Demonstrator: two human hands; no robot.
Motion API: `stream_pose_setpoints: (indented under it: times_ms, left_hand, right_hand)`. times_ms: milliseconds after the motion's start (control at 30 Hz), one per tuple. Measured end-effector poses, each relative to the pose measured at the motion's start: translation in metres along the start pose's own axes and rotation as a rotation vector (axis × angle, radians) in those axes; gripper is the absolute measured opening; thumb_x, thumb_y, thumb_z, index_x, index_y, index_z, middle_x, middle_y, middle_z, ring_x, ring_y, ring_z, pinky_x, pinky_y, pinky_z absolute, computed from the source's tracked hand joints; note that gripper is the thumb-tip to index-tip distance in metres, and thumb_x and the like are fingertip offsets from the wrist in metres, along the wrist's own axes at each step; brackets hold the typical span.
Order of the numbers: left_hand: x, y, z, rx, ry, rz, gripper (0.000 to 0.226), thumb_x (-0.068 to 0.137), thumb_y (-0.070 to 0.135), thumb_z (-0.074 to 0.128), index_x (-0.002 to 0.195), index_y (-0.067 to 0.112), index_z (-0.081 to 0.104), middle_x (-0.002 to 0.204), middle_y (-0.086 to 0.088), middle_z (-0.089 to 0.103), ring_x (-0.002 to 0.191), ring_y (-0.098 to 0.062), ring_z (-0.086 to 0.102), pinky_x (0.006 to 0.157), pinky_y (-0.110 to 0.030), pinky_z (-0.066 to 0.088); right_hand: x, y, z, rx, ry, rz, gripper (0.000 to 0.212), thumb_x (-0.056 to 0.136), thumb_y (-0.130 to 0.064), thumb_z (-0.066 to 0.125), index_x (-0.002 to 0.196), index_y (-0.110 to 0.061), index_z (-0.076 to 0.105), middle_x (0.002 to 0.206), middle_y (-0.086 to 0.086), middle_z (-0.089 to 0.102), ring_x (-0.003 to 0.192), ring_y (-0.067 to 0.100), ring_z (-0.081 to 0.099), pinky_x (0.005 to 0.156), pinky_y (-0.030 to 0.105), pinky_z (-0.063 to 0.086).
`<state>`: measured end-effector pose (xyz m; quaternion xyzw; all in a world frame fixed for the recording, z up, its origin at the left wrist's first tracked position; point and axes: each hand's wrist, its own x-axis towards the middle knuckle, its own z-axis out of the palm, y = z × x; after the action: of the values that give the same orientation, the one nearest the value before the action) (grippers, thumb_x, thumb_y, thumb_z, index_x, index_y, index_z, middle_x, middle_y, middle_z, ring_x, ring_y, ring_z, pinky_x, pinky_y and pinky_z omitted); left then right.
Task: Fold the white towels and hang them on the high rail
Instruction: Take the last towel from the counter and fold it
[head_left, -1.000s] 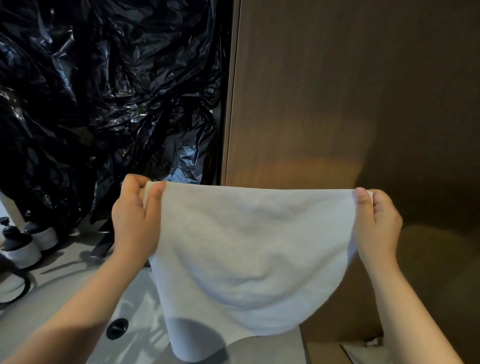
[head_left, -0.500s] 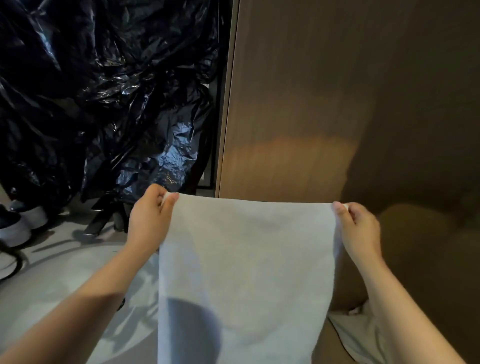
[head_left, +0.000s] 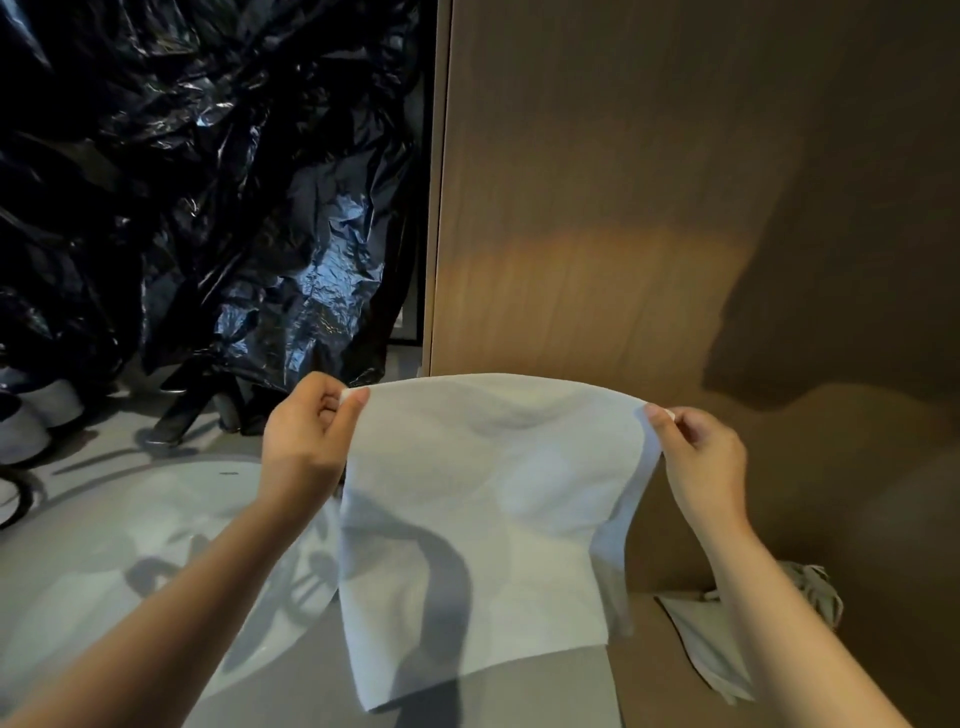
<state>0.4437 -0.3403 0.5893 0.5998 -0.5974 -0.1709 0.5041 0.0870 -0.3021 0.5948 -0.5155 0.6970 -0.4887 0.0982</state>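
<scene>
A white towel (head_left: 483, 525) hangs flat in front of me, held up by its two top corners. My left hand (head_left: 306, 436) pinches the top left corner between thumb and fingers. At the top right corner, my right hand (head_left: 701, 457) pinches the cloth the same way. The top edge bows slightly upward between the hands, and the lower edge hangs free above the counter. More white cloth (head_left: 727, 639) lies low at the right, partly behind my right forearm. No rail is in view.
A white basin (head_left: 104, 561) sits in the grey counter below my left arm. Crumpled black plastic sheeting (head_left: 208, 182) covers the wall at the left. A brown wood panel (head_left: 649, 208) fills the right. Dark-topped white bottles (head_left: 31, 415) stand at the far left.
The towel has dropped open to hang full length. My hands have come a little closer together, slackening the top edge, and the view has tilted downward.
</scene>
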Motion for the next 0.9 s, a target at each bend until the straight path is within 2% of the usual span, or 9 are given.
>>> stream_pose_setpoints:
  times_ms: [100,233,300,367,433,633,833,900]
  left_hand:
    - [-0.01,0.013,0.003,-0.111,0.003,-0.024,0.031,0.093,0.025,0.063,0.071,0.009,0.047,0.05,-0.011,0.043,0.046,-0.008,0.036,0.047,-0.028,0.033]
    - [-0.018,0.032,0.006,-0.22,0.023,-0.118,0.027,0.093,0.023,0.063,0.073,0.009,0.051,0.046,-0.004,0.052,0.046,-0.01,0.049,0.052,-0.013,0.041]
    - [-0.021,0.041,0.005,-0.314,0.01,-0.168,0.025,0.092,0.024,0.063,0.074,0.011,0.052,0.044,0.002,0.051,0.045,-0.009,0.053,0.052,-0.014,0.044]
    - [-0.022,0.048,0.004,-0.444,-0.01,-0.235,0.025,0.093,0.024,0.062,0.074,0.013,0.052,0.044,0.007,0.049,0.043,-0.01,0.051,0.047,-0.017,0.043]
    - [-0.023,0.056,0.002,-0.545,-0.026,-0.284,0.025,0.094,0.023,0.062,0.074,0.014,0.051,0.044,0.008,0.048,0.04,-0.008,0.048,0.045,-0.018,0.041]
    - [-0.034,0.077,0.001,-0.657,-0.096,-0.31,0.018,0.094,0.015,0.061,0.079,0.008,0.055,0.047,0.003,0.057,0.046,-0.007,0.058,0.047,-0.013,0.045]
    - [-0.043,0.087,-0.002,-0.706,-0.159,-0.285,0.011,0.093,0.01,0.06,0.083,0.006,0.059,0.053,-0.001,0.063,0.054,-0.009,0.064,0.051,-0.013,0.048]
    - [-0.044,0.088,-0.005,-0.706,-0.17,-0.279,0.01,0.093,0.009,0.06,0.084,0.005,0.06,0.055,-0.003,0.065,0.056,-0.011,0.067,0.052,-0.013,0.049]
  right_hand:
    - [-0.005,-0.01,0.004,0.06,0.0,-0.01,0.036,0.093,-0.04,0.063,0.068,-0.014,0.062,0.059,0.005,0.058,0.062,0.024,0.053,0.053,0.032,0.04]
    - [-0.012,-0.031,0.005,0.221,-0.014,0.046,0.018,0.095,-0.032,0.062,0.082,-0.022,0.069,0.068,-0.005,0.065,0.066,0.014,0.06,0.062,0.033,0.052]
    - [-0.015,-0.045,0.003,0.34,-0.024,0.078,0.006,0.094,-0.027,0.063,0.094,-0.026,0.069,0.063,-0.01,0.061,0.059,0.008,0.059,0.06,0.029,0.053]
    - [-0.019,-0.057,0.0,0.453,-0.053,0.117,0.009,0.094,-0.025,0.064,0.103,-0.027,0.066,0.061,-0.009,0.06,0.054,0.007,0.058,0.055,0.021,0.053]
    - [-0.023,-0.069,-0.001,0.513,-0.119,0.138,0.012,0.096,-0.024,0.061,0.107,-0.027,0.063,0.064,-0.007,0.064,0.054,0.009,0.06,0.054,0.018,0.053]
    - [-0.04,-0.101,0.002,0.65,-0.4,0.045,0.017,0.099,-0.014,0.053,0.096,-0.018,0.069,0.072,0.006,0.067,0.06,0.02,0.064,0.059,0.024,0.055]
    - [-0.057,-0.122,0.014,0.754,-0.589,0.059,0.01,0.084,-0.018,0.068,0.09,-0.017,0.076,0.081,0.013,0.074,0.072,0.021,0.072,0.067,0.023,0.057]
    - [-0.062,-0.124,0.016,0.767,-0.627,0.041,0.017,0.077,-0.017,0.072,0.093,-0.015,0.076,0.085,0.013,0.075,0.077,0.021,0.073,0.07,0.023,0.057]
